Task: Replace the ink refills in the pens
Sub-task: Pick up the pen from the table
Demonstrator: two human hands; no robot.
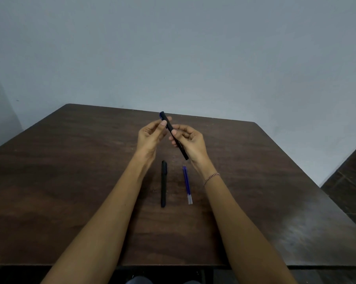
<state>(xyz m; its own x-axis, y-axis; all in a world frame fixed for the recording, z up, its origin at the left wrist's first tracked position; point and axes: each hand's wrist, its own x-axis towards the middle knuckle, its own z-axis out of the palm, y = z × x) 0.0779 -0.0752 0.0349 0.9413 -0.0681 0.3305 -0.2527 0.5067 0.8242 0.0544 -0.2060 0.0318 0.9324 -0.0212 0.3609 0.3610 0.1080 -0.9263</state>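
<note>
Nearest item: my left forearm (103, 222) and right forearm (240, 222), both bare, reach forward over the near edge of the bench (50, 201), a dark wood surface.

Between the forearms, a black pen (163, 184) lies flat on the bench, capped and pointing straight away from me. Nothing touches it.

To its right and apart from it lie two blue refills (187, 184), side by side and touching along their length. Their pale ends are towards me. Their far ends lie just beside my right wrist, which carries a thin bracelet (211, 178).

Further out, both hands are raised above the bench on a second black pen (173, 133). This pen is tilted, its blue-tipped end up, away and to the left, its lower end down and to the right.

Right grip (190, 142): clasped on the lower barrel, fingers curled round it and the thumb on top.

Left grip (150, 138): pinching the upper end, the thumb on the near side and a fingertip showing behind it.

Whether the cap is seated or loosened cannot be determined.

Beyond the far bench edge stands a plain grey wall (173, 48). Dark floor (347, 191) shows to the right.
</note>
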